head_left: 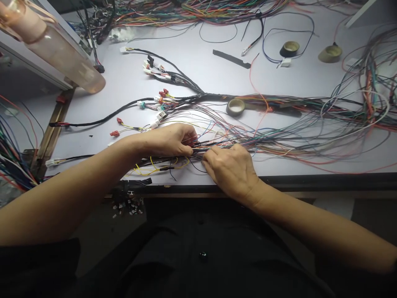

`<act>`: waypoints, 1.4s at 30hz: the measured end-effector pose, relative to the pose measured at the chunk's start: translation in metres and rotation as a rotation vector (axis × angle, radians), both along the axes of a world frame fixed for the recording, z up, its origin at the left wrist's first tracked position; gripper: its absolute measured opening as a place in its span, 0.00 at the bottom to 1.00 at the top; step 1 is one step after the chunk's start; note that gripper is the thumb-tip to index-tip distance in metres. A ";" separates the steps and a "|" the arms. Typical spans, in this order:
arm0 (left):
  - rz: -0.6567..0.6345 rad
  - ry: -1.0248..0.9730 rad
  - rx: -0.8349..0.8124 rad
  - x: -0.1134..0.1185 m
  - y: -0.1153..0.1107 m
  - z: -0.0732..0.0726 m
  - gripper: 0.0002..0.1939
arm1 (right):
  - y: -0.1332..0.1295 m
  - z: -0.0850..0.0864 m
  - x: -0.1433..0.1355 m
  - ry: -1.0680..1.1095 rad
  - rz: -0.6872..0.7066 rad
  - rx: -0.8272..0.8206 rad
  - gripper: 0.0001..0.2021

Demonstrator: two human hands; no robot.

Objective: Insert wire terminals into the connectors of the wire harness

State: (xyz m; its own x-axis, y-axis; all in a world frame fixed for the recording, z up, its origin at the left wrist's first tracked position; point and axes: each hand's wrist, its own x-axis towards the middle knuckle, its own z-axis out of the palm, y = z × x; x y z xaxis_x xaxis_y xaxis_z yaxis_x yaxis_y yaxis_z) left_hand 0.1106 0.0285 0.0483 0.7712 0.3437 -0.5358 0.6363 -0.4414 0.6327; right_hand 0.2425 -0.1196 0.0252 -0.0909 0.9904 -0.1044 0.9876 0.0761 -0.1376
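A bundle of thin coloured wires runs along the front of the white table. My left hand is closed round the bundle, thumb in front. Just to its right, my right hand grips the same wires with curled fingers, knuckles up. Yellow wires with a black wrapped joint lie below my left hand. Behind my hands lies a black-taped harness whose left branches end in white, red and teal connectors. A tape roll rests against this harness.
A bottle lies tilted at the upper left. More tape rolls and a dark strip are at the back. Wire heaps line the far edge and right side. A dark edge borders the table's front.
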 end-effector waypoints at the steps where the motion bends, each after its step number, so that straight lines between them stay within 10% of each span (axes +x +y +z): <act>1: 0.010 -0.010 -0.018 -0.001 0.001 -0.001 0.09 | 0.000 0.000 0.000 -0.011 0.002 -0.001 0.12; 23: 0.087 -0.059 -0.175 -0.006 0.003 -0.003 0.12 | 0.001 -0.009 0.002 0.041 -0.037 0.186 0.11; 32: -0.012 0.013 0.104 -0.001 -0.002 0.009 0.14 | -0.001 -0.012 0.002 0.064 -0.037 0.272 0.11; 42: 0.105 -0.171 -0.240 -0.008 0.002 -0.001 0.14 | 0.003 -0.008 0.003 0.086 -0.027 0.264 0.11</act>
State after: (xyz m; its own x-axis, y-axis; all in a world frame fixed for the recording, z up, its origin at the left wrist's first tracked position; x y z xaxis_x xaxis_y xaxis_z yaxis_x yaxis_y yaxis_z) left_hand 0.1025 0.0308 0.0476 0.8241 0.3061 -0.4766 0.5458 -0.2039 0.8128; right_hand 0.2454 -0.1170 0.0167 -0.0615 0.9844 0.1649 0.9753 0.0944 -0.1998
